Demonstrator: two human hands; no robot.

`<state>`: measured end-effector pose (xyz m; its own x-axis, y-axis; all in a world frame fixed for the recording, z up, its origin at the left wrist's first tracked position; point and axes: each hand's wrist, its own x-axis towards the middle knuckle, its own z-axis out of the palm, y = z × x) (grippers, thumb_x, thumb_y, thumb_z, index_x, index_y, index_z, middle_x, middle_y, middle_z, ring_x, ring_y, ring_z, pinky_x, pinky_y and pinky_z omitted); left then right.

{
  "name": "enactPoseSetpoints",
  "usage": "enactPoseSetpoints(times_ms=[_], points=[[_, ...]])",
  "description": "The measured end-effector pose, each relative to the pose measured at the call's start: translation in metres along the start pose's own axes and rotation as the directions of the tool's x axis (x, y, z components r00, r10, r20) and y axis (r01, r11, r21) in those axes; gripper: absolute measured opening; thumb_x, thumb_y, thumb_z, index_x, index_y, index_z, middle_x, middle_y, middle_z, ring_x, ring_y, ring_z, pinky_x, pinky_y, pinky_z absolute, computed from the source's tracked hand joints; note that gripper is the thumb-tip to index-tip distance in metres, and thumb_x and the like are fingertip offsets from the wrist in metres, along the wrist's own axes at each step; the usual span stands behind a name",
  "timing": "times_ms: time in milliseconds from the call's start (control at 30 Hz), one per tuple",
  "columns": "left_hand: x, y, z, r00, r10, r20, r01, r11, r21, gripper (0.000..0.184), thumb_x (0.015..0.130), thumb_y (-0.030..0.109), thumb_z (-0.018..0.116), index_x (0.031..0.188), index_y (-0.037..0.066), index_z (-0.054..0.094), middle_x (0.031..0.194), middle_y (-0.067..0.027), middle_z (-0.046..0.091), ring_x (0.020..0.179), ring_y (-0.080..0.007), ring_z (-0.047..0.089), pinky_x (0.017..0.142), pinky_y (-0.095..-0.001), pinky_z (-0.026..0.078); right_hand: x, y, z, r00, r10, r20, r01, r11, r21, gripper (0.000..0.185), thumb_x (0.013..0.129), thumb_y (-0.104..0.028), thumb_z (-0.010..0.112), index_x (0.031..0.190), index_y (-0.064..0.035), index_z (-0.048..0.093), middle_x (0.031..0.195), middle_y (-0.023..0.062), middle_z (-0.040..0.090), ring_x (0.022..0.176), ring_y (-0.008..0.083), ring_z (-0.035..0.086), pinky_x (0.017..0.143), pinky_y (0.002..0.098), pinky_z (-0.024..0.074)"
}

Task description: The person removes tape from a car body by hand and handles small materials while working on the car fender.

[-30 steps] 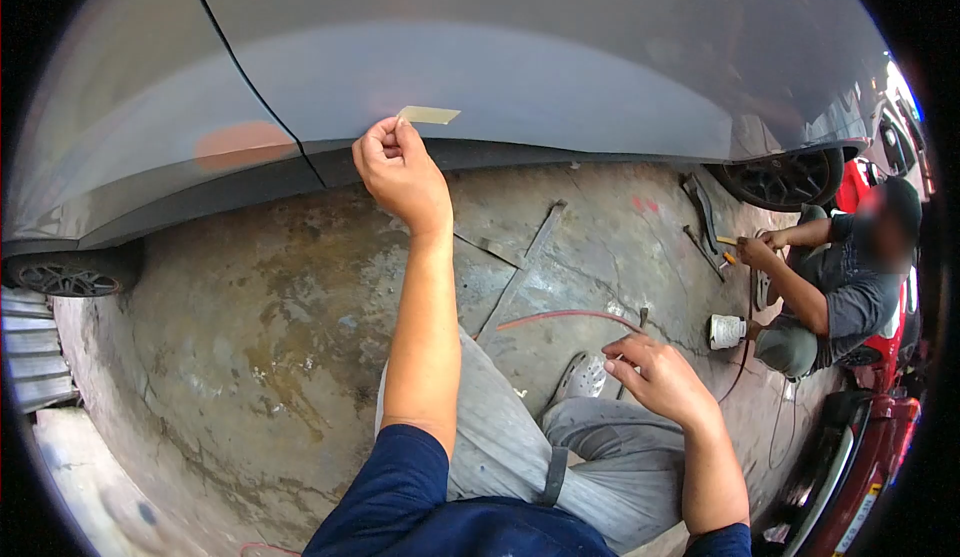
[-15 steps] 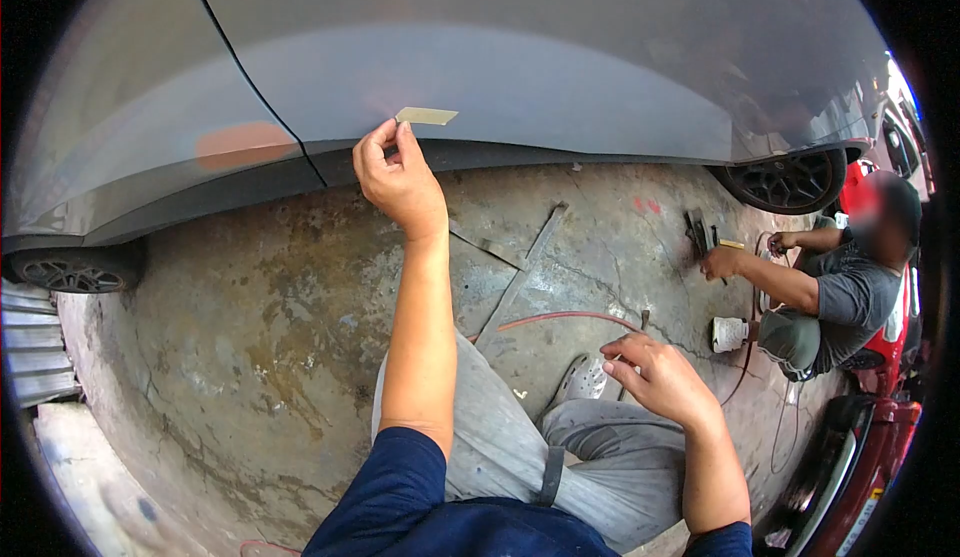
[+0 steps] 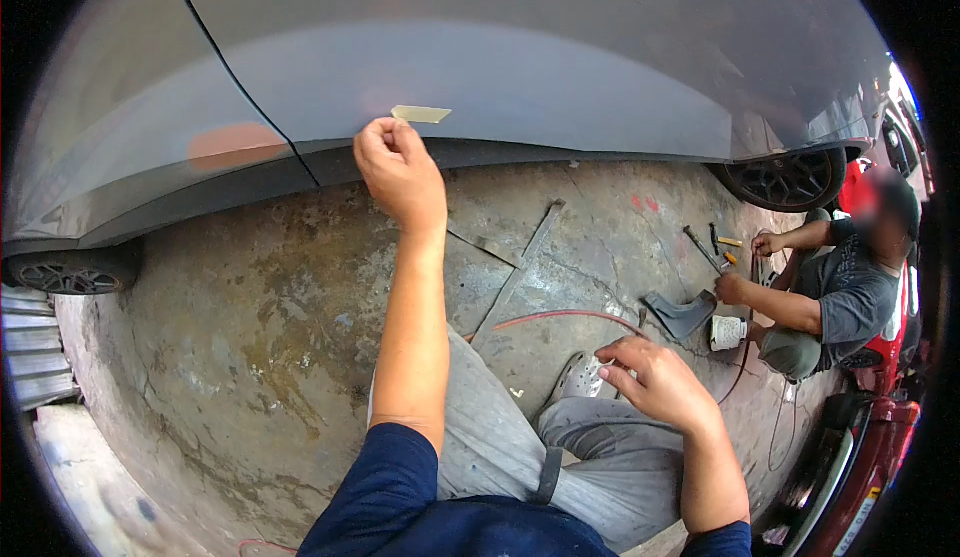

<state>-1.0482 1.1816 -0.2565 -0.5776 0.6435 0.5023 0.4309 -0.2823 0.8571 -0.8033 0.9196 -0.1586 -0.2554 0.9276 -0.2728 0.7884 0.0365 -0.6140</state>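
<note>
My left hand is raised against the lower edge of a grey car door panel, its thumb and fingers pinched on one end of a small pale-yellow strip. The strip lies against the panel, pointing right. An orange-brown patch shows on the panel left of the door gap. Over my knee hangs my right hand, its fingers loosely curled and thumb near the index finger; whether something tiny sits between them is too small to tell.
A co-worker squats at the right near a dark curved part and several tools. Metal bars and a red hose lie on the concrete floor. Car wheels stand under the panel; a red car is lower right.
My left hand has shifted slightly left with the strip. The co-worker's hand has moved the dark curved part down toward the white shoe. My right hand is nearly unmoved.
</note>
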Motion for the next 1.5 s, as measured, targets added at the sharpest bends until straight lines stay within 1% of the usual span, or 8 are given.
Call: enactPoseSetpoints(times_ms=[367, 533, 800, 900, 967, 1133, 1300, 1500], points=[[-0.066, 0.012, 0.001, 0.914, 0.269, 0.304, -0.193, 0.947, -0.258, 0.009, 0.094, 0.011, 0.06, 0.093, 0.003, 0.056, 0.089, -0.0122, 0.055, 0.082, -0.0313, 0.055, 0.074, -0.0434, 0.046, 0.003, -0.007, -0.003, 0.996, 0.039, -0.075, -0.033, 0.996, 0.08, 0.039, 0.092, -0.01, 0.07, 0.129, -0.0006, 0.061, 0.129, 0.0202, 0.062, 0.099, 0.0322, 0.069, 0.084, 0.0398, 0.0554], [-0.106, 0.103, -0.033, 0.429, 0.459, 0.778, 0.066, 0.843, -0.534, 0.009, 0.082, 0.011, 0.066, 0.082, 0.005, 0.059, 0.082, -0.0096, 0.058, 0.079, -0.0295, 0.06, 0.069, -0.0418, 0.049, 0.012, 0.004, 0.007, 0.866, 0.068, -0.496, 0.079, 0.96, 0.27, 0.08, 0.086, 0.01, 0.064, 0.158, -0.0079, 0.034, 0.165, 0.0186, 0.027, 0.108, 0.0225, 0.066, 0.084, 0.0315, 0.0568], [-0.116, 0.132, -0.057, 0.136, 0.421, 0.897, 0.283, 0.851, -0.443, 0.01, 0.082, 0.012, 0.067, 0.086, 0.004, 0.063, 0.088, -0.0091, 0.064, 0.08, -0.0285, 0.062, 0.07, -0.0391, 0.051, 0.003, 0.02, 0.002, 0.909, 0.074, -0.41, 0.013, 0.979, 0.206, 0.059, 0.087, 0.006, 0.06, 0.145, 0.0035, 0.049, 0.128, 0.0171, 0.067, 0.114, 0.0259, 0.068, 0.099, 0.0355, 0.0516], [-0.136, 0.119, -0.047, 0.373, 0.444, 0.815, 0.145, 0.84, -0.523, 0.011, 0.084, 0.012, 0.068, 0.087, 0.003, 0.063, 0.089, -0.0099, 0.064, 0.081, -0.0303, 0.063, 0.072, -0.0415, 0.052, 0.008, 0.017, 0.01, 0.897, 0.161, -0.412, 0.061, 0.877, 0.476, 0.058, 0.09, 0.004, 0.058, 0.147, 0.0047, 0.046, 0.114, 0.0166, 0.07, 0.109, 0.0221, 0.068, 0.096, 0.0331, 0.0522], [-0.14, 0.113, -0.048, 0.312, 0.435, 0.845, 0.113, 0.866, -0.487, 0.017, 0.086, 0.013, 0.069, 0.1, 0.003, 0.068, 0.1, -0.0112, 0.069, 0.094, -0.0307, 0.066, 0.08, -0.0416, 0.054, 0.009, 0.014, 0.013, 0.902, 0.271, -0.337, 0.031, 0.736, 0.676, 0.059, 0.092, 0.001, 0.06, 0.149, 0.0049, 0.045, 0.107, 0.0147, 0.071, 0.101, 0.019, 0.07, 0.092, 0.0311, 0.0538], [-0.142, 0.085, -0.032, 0.39, 0.525, 0.756, -0.027, 0.828, -0.56, 0.039, 0.093, 0.013, 0.065, 0.13, 0.003, 0.066, 0.139, -0.0177, 0.06, 0.132, -0.0327, 0.056, 0.109, -0.0402, 0.047, 0.012, 0.005, -0.002, 0.884, 0.387, -0.261, -0.203, 0.822, 0.532, 0.052, 0.101, -0.001, 0.054, 0.152, 0.0033, 0.042, 0.089, 0.0097, 0.072, 0.075, 0.0137, 0.068, 0.073, 0.0296, 0.0553], [-0.038, 0.018, -0.03, 0.87, 0.321, 0.374, -0.336, 0.942, -0.027, 0.069, 0.109, 0.031, 0.045, 0.163, 0.003, 0.012, 0.171, -0.0175, 0.004, 0.158, -0.0331, 0.002, 0.128, -0.0482, 0.001, 0.003, -0.005, -0.008, 0.942, 0.192, -0.276, -0.09, 0.935, 0.344, 0.049, 0.1, -0.003, 0.056, 0.148, 0.0011, 0.046, 0.093, 0.012, 0.073, 0.078, 0.0196, 0.071, 0.075, 0.0325, 0.0559], [0.11, -0.033, -0.076, 0.939, 0.337, -0.07, -0.307, 0.912, 0.272, 0.074, 0.11, 0.044, 0.027, 0.161, -0.004, 0.0, 0.169, -0.0254, -0.009, 0.156, -0.0384, -0.013, 0.126, -0.0522, -0.007, -0.003, -0.002, -0.016, 0.966, 0.113, -0.234, -0.035, 0.949, 0.314, 0.048, 0.1, -0.006, 0.059, 0.146, 0.0014, 0.048, 0.098, 0.015, 0.074, 0.082, 0.0244, 0.073, 0.078, 0.0353, 0.0564]])
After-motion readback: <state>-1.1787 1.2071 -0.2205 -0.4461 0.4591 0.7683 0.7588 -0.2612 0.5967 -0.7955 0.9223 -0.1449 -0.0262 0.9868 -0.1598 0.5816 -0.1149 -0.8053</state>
